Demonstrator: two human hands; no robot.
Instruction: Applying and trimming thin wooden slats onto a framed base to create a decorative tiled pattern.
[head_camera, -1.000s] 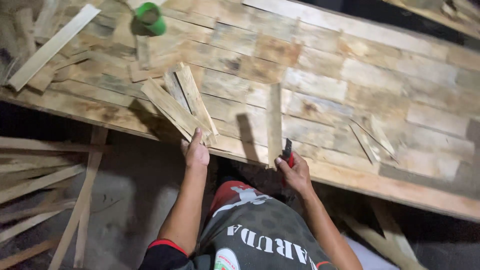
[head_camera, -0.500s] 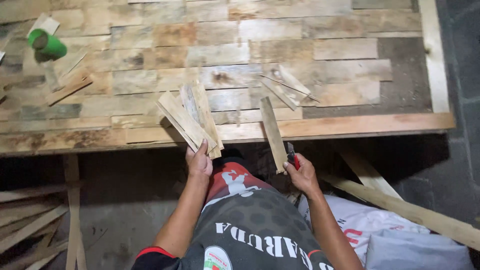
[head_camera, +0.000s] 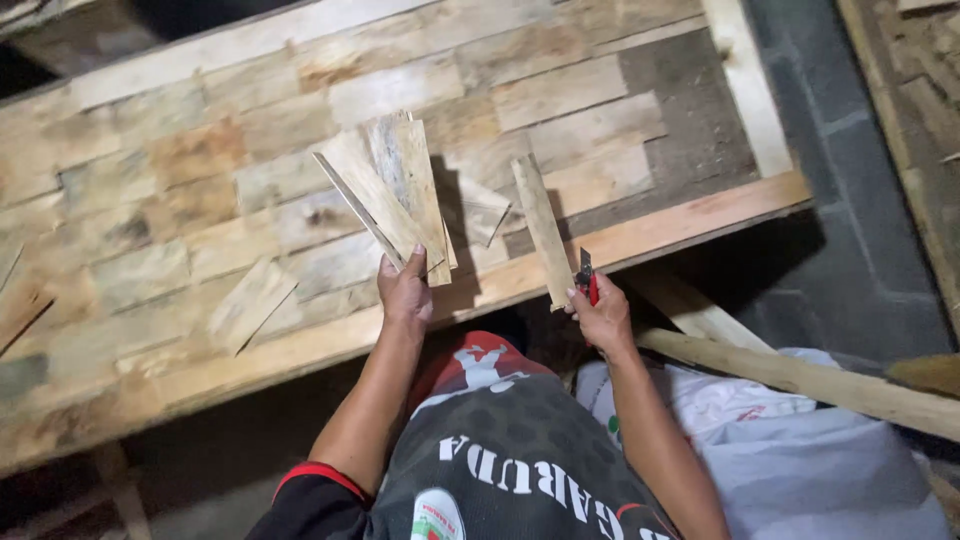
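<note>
Slats (head_camera: 395, 195) of thin pale wood are fanned in the left hand (head_camera: 405, 295), lifted a little higher off the bench (head_camera: 150, 220) than a moment ago, thumb pressed across their lower ends. The right hand (head_camera: 603, 315) is closed around a red-handled cutter (head_camera: 587, 278) and a single narrow strip (head_camera: 542, 230) (held together, as before), the strip slanting up over the bench's front edge. The view has swung, so the bench's right end now shows and the green object has left the picture. Another loose slat (head_camera: 250, 303) lies flat on the patchwork surface, left of the hands.
</note>
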